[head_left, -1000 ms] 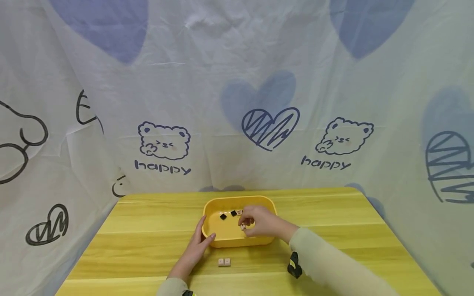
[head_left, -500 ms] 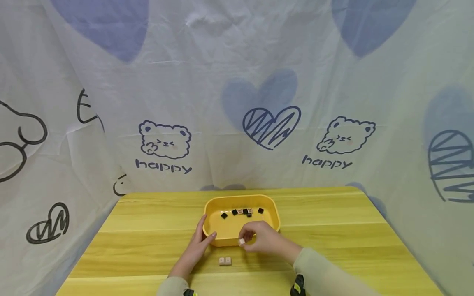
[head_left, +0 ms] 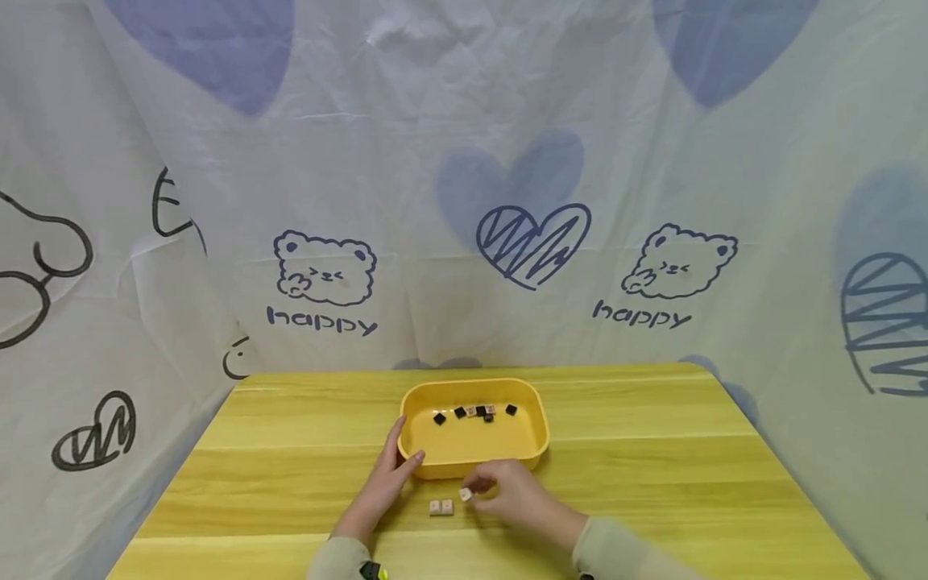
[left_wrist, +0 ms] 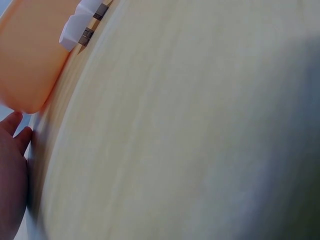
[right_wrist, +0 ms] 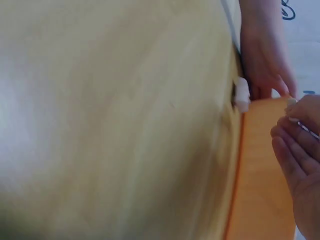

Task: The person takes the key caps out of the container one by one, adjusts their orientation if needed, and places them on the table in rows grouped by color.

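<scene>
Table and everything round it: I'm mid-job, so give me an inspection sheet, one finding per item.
Surface: yellow wood-grain table.
Job's things: yellow tub holding black blocks and pale blocks; pale pair side by side in front of it.
Clutter: nothing seen.
Hands: left hand holds the tub's near left corner; right hand pinches another block, right of the pair.
Cables: nothing seen.
Surroundings: white cloth printed with hearts and bears, behind the table.

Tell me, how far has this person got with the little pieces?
Seemingly done: two pale pieces sit side by side on the table. In hand: the fingers of the right hand pinch another pale piece near that pair. Perhaps left: two more pale pieces among dark pieces in the yellow tray; whether the dark ones count, I can't tell.
</scene>
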Demonstrator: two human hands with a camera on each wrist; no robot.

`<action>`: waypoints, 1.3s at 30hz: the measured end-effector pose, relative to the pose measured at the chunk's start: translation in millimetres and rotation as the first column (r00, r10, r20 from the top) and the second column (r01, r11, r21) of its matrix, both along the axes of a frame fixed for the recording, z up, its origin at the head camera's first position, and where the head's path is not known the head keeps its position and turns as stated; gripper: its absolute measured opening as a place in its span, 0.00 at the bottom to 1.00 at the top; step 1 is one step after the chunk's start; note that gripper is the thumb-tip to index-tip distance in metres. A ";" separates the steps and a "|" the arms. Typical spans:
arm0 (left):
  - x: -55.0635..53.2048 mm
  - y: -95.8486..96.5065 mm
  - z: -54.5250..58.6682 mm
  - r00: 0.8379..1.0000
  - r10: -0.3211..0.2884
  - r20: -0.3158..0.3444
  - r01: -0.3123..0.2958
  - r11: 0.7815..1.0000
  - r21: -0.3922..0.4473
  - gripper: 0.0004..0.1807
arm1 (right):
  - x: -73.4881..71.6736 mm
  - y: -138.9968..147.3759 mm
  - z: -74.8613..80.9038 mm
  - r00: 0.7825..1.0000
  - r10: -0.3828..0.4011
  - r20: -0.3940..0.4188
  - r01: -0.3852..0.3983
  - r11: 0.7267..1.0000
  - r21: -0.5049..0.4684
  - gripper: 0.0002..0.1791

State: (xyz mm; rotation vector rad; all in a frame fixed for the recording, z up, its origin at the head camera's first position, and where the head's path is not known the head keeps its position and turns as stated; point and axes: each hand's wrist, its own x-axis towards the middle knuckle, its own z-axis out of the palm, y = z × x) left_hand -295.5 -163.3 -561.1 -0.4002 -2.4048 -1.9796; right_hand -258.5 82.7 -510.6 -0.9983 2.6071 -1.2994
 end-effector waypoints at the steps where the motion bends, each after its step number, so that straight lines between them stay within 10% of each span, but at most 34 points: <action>1: -0.2 0.0 -0.2 1.000 -0.001 -0.002 0.001 1.000 0.000 0.42 | 1.2 -1.2 -2.1 1.000 -0.013 0.012 0.013 1.000 0.002 0.08; 14: -0.7 -0.7 0.3 1.000 -0.001 -0.006 0.000 1.000 -0.010 0.42 | 0.5 -14.8 -22.4 0.992 -0.129 -0.008 0.128 0.974 0.185 0.04; 39: 1.9 -0.4 3.0 1.000 0.006 -0.001 -0.006 1.000 0.001 0.42 | -0.4 -20.6 -23.6 0.990 -0.142 0.007 0.139 0.973 0.186 0.04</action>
